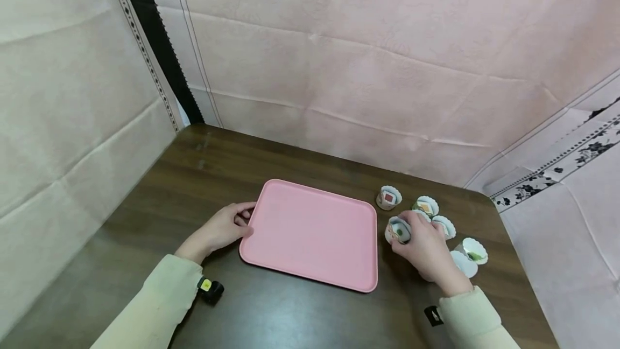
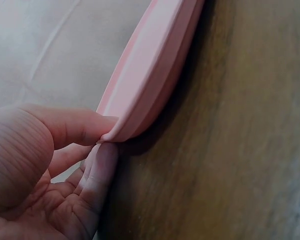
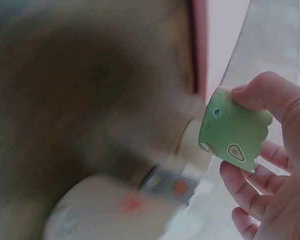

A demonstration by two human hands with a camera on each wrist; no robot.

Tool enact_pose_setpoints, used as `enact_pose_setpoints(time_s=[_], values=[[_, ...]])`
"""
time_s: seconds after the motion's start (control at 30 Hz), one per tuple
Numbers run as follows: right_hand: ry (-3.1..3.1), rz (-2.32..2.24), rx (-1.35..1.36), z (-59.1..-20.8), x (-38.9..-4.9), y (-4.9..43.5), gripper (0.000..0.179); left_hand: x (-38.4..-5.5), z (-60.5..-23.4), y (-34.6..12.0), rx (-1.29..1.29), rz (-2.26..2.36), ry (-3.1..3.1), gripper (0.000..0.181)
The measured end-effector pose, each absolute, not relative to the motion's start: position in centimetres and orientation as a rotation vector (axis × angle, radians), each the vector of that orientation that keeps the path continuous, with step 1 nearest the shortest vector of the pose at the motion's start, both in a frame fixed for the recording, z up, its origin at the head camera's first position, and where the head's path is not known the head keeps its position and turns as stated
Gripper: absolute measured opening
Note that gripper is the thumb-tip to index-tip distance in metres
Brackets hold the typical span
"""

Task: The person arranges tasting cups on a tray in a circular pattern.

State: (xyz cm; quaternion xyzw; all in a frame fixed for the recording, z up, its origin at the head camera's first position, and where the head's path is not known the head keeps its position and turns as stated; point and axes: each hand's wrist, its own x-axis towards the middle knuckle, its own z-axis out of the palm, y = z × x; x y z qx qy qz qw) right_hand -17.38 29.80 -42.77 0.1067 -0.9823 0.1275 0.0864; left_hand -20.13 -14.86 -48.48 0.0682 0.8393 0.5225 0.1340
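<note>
A pink rectangular tray [image 1: 312, 233] lies on the dark wooden table. My left hand [image 1: 226, 230] pinches its left rim between thumb and fingers; in the left wrist view the thumb and fingertips meet on the pink rim [image 2: 140, 95]. To the right of the tray, my right hand [image 1: 425, 246] holds a small paper baking cup [image 1: 397, 230] with a scalloped rim. The right wrist view shows this cup as green [image 3: 235, 130] with an avocado print, between thumb and fingers. Something small and green shows inside it, too small to tell.
Several similar cups stand around my right hand: one with a reddish square inside [image 1: 389, 197], one with a yellow-orange piece [image 1: 425, 205], one with something green [image 1: 473, 251]. Pale cloth [image 1: 339, 69] hangs behind the table.
</note>
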Motion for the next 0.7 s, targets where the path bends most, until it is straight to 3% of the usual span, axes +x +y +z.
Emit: enact_pose_setpoints(time_s=[0.7], values=[[-2.964, 0.805, 0.374, -43.7, -22.9, 18.4, 0.055, -20.0, -48.3, -14.9, 0.160, 1.497, 2.439, 0.061]])
